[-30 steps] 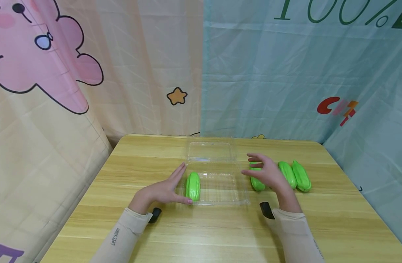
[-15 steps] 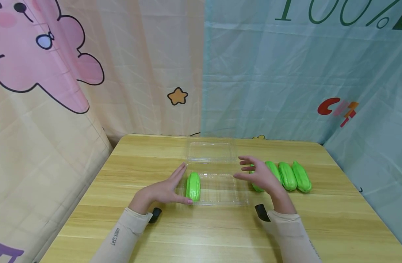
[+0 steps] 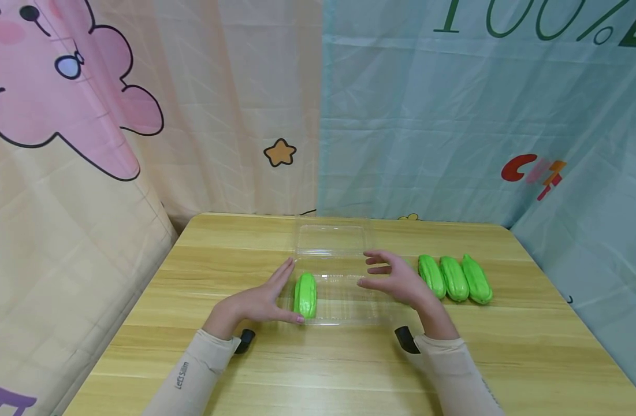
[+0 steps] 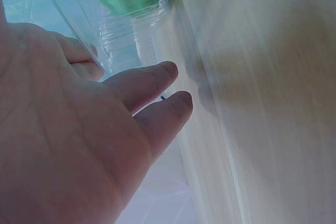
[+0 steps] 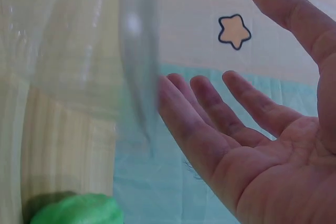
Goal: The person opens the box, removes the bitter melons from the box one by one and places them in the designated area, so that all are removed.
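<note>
A clear plastic clamshell box [image 3: 343,300] lies open at the centre of the head view, its lid [image 3: 332,238] folded back above it. It is judged thin, light, springy and slippery, best held by its stiffer rim. One green gourd [image 3: 305,294] lies at its left end. The left hand [image 3: 255,303] is pressed flat against the left wall; the right hand [image 3: 398,283] is spread, empty, at the right edge. Three gourds [image 3: 454,278] are lined up further right on the worktop [image 3: 531,346].
</note>
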Demonstrator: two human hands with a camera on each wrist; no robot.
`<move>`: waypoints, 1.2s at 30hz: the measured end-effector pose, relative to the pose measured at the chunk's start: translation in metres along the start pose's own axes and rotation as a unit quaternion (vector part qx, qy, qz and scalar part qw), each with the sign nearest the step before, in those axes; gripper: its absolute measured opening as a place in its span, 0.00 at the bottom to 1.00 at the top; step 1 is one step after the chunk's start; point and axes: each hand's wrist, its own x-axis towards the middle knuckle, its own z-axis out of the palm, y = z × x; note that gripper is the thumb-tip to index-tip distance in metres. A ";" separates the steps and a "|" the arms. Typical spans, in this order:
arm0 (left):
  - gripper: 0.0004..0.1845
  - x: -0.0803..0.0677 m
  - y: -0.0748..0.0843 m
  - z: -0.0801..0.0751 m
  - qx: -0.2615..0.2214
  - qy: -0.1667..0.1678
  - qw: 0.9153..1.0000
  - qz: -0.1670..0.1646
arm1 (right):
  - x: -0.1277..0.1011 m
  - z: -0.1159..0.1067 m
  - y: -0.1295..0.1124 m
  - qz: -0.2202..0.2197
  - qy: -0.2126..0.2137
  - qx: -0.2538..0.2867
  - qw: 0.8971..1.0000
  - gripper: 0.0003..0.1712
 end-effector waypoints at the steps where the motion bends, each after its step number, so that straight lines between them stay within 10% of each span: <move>1: 0.71 0.000 0.000 0.000 -0.001 0.000 1.000 0.000 | 0.001 0.003 0.000 -0.001 -0.005 0.005 1.000 0.42; 36: 0.71 0.000 0.001 0.000 -0.003 0.002 1.000 -0.002 | 0.010 0.047 0.000 -0.012 -0.091 0.004 0.996 0.55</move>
